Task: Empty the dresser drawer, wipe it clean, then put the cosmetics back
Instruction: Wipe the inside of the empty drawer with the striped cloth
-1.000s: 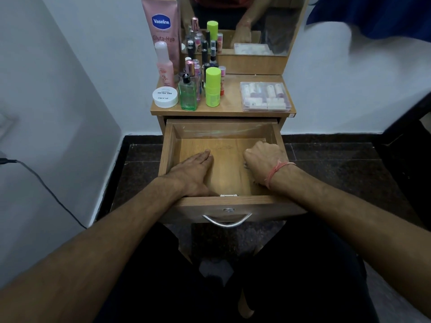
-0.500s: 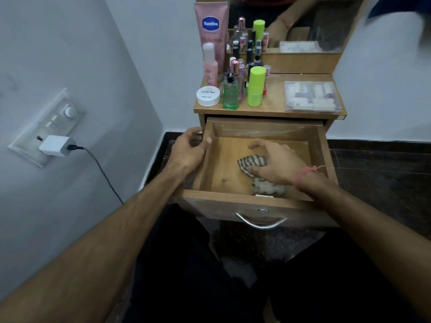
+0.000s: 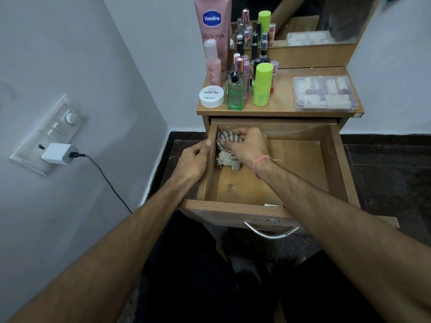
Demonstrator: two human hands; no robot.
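Note:
The wooden drawer [image 3: 300, 173] is pulled out and holds only a striped cloth [image 3: 225, 157]. My right hand [image 3: 247, 146] presses the bunched cloth into the drawer's far left corner. My left hand [image 3: 194, 159] grips the drawer's left wall from outside, thumb over the rim. The cosmetics stand on the dresser top [image 3: 284, 99]: a pink Vaseline tube [image 3: 212, 26], a pink bottle [image 3: 212, 64], a white jar [image 3: 211, 96], a green glass bottle [image 3: 235, 92], a lime-green stick [image 3: 262, 85], several small bottles behind, and a clear box [image 3: 325, 93] of small items.
A mirror [image 3: 303, 17] rises behind the dresser top. On the left wall a white charger [image 3: 58, 153] sits in a switch panel, its black cable [image 3: 109, 183] hanging toward my left arm. The drawer's metal handle [image 3: 270, 231] faces me. Dark floor surrounds the dresser.
My right hand has slid the cloth from the drawer's middle to its far left corner. My left hand has left the drawer floor and taken hold of the left wall. The view shifted left.

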